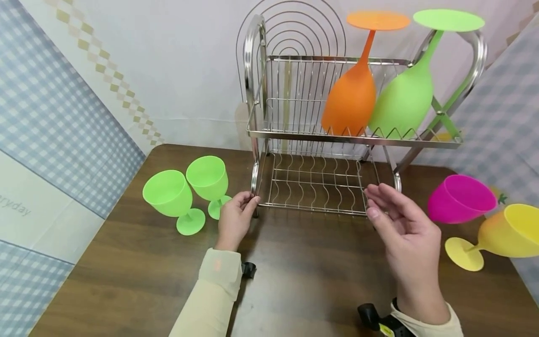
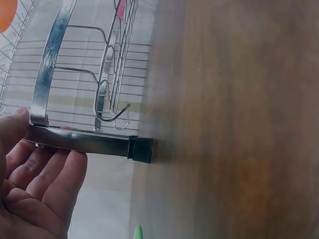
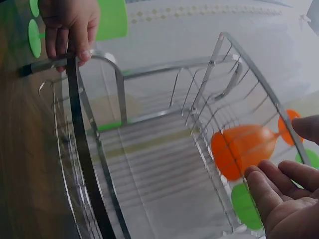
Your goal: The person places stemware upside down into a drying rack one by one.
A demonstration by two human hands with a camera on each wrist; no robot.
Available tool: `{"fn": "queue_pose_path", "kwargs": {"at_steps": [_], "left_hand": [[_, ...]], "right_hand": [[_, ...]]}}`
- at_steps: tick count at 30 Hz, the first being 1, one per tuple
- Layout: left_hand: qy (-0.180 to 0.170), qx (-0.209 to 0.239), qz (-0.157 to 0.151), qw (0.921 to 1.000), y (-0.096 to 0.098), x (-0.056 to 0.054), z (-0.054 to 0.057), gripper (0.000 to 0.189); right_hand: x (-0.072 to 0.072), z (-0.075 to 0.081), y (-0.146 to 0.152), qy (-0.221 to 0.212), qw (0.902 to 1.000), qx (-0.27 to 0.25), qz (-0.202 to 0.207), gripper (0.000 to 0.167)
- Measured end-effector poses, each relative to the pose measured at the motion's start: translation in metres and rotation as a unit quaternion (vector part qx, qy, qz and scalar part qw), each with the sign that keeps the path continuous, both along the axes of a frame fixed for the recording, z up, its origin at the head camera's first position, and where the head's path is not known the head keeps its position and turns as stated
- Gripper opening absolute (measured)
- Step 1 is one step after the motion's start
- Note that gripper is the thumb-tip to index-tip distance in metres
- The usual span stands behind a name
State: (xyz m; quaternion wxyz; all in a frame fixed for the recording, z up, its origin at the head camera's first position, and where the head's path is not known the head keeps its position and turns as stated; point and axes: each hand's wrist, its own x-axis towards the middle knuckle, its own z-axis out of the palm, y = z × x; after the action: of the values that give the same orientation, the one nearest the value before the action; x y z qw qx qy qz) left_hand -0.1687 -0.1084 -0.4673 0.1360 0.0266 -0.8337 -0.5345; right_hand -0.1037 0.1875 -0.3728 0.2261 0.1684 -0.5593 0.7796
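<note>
A two-tier metal dish rack [image 1: 313,136] stands on the table against the wall. My left hand [image 1: 236,220] grips the rack's front left leg; in the left wrist view thumb and fingers lie on either side of this metal leg [image 2: 82,139], above its black foot. At the lower tier's right front corner is my right hand [image 1: 406,238], its fingers loosely extended and holding nothing. Whether its fingertips touch the rack is unclear. On the upper tier an orange goblet [image 1: 351,100] and a green goblet [image 1: 404,100] lean upside down, side by side.
Two upright green goblets [image 1: 168,193] stand left of my left hand. To the right are a magenta goblet [image 1: 459,201] and a yellow goblet [image 1: 505,234], partly cut off by the frame. Checkered cloth [image 1: 63,70] hangs at the sides of the brown wooden table [image 1: 294,262].
</note>
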Motion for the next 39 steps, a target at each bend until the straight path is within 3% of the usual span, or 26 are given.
{"fn": "queue_pose_path", "kwargs": {"at_steps": [3, 11, 15, 18, 21, 24, 29, 34, 39], "left_hand": [[0.009, 0.004, 0.002, 1.0000, -0.003, 0.000, 0.000, 0.018], [0.019, -0.004, -0.009, 0.9998, -0.006, -0.001, 0.000, 0.018], [0.001, -0.023, -0.015, 0.9996, -0.012, -0.002, 0.003, 0.025], [-0.034, -0.056, -0.025, 0.9975, -0.020, -0.001, 0.005, 0.034], [-0.085, -0.111, -0.046, 0.9891, -0.030, 0.001, 0.008, 0.041], [-0.133, -0.161, -0.073, 0.9752, -0.041, 0.005, 0.013, 0.042], [-0.182, -0.211, -0.094, 0.9558, -0.061, 0.011, 0.023, 0.039], [-0.203, -0.224, -0.082, 0.9497, -0.074, 0.015, 0.031, 0.048], [-0.219, -0.221, -0.061, 0.9483, -0.081, 0.017, 0.036, 0.043]], "right_hand": [[-0.005, -0.002, 0.005, 0.004, 1.0000, -0.004, 0.004, 0.042], [-0.006, -0.005, 0.018, -0.057, 0.9974, 0.018, -0.040, 0.040], [-0.005, -0.006, 0.018, -0.071, 0.9963, 0.027, -0.040, 0.040], [-0.006, -0.007, 0.018, -0.074, 0.9961, 0.031, -0.036, 0.040], [-0.007, -0.006, 0.019, -0.077, 0.9958, 0.033, -0.036, 0.041], [-0.009, -0.006, 0.020, -0.074, 0.9962, 0.029, -0.036, 0.040], [-0.010, -0.008, 0.020, -0.066, 0.9972, 0.017, -0.032, 0.040], [-0.010, -0.008, 0.019, -0.071, 0.9966, 0.018, -0.038, 0.040], [-0.011, -0.007, 0.019, -0.072, 0.9966, 0.015, -0.036, 0.040]]}}
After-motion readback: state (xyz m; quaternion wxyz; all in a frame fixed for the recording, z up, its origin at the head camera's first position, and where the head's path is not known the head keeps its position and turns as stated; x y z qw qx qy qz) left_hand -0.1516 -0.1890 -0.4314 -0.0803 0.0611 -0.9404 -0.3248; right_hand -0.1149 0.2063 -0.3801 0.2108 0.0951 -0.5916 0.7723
